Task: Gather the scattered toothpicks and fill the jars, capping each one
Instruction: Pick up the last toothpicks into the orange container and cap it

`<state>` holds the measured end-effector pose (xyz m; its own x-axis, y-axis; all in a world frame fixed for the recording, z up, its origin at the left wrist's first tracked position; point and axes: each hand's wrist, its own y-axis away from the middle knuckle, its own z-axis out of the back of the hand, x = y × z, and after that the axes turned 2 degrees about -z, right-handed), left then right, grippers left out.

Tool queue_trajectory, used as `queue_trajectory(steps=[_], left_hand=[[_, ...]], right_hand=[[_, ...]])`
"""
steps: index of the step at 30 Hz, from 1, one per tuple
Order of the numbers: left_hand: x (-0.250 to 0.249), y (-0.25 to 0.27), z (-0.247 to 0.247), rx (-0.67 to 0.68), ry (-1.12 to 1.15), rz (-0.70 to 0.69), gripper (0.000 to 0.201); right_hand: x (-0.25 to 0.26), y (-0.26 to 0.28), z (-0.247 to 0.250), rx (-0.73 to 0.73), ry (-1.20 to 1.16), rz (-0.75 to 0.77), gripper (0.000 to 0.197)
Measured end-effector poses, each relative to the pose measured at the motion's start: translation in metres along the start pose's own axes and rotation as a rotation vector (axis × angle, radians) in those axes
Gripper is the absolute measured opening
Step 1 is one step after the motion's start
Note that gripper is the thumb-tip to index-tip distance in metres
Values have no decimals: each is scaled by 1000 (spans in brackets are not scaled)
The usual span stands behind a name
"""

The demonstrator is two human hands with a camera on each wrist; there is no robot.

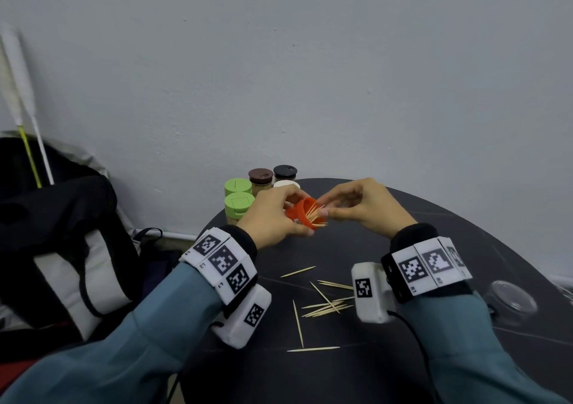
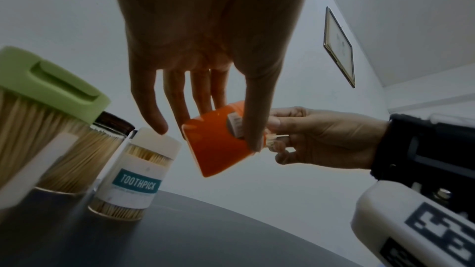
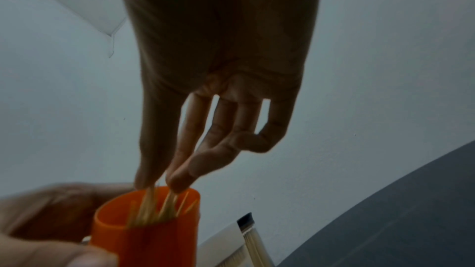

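Note:
My left hand point(image 1: 276, 217) grips an uncapped orange jar point(image 1: 299, 212) point(image 2: 221, 145) point(image 3: 144, 237), tilted with its mouth toward the right, above the dark round table point(image 1: 356, 372). My right hand point(image 1: 356, 206) point(image 3: 159, 182) pinches a small bunch of toothpicks point(image 1: 316, 214) point(image 3: 154, 206) at the jar's mouth; their tips stick out of it. Several loose toothpicks point(image 1: 322, 306) lie scattered on the table between my wrists. Five capped, filled jars stand at the table's far left: two green point(image 1: 238, 200) point(image 2: 46, 92), brown point(image 1: 260, 178), black point(image 1: 285, 172) and white point(image 1: 286, 184) point(image 2: 133, 174).
A clear lid point(image 1: 510, 301) lies on the table at the right, near the edge. A black and grey bag point(image 1: 62, 242) sits left of the table. The wall stands close behind the jars.

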<state>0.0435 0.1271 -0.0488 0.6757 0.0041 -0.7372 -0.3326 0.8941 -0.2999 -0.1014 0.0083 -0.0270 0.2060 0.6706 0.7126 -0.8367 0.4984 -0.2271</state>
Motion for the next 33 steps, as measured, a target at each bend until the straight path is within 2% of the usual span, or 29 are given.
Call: queue_trajectory(steps=[5,12,24,30,33], left_hand=[[1,-1,0,1,-9,6,53],[-1,-1,-3,23,-26,20,55],[-2,2,2,25,-38,39,57],[-2,4,6,-2,-33,51,57],[0,6,9,-17,-38,61,59]], right_hand=[[1,1,3,-81,76,26,12],[3,-3,-9,-3,237,-32,26],[5,2,1,-61,149,-53,22],[5,9,3,58,199,-136,16],[2,15,-3,140,273,-217,23]])
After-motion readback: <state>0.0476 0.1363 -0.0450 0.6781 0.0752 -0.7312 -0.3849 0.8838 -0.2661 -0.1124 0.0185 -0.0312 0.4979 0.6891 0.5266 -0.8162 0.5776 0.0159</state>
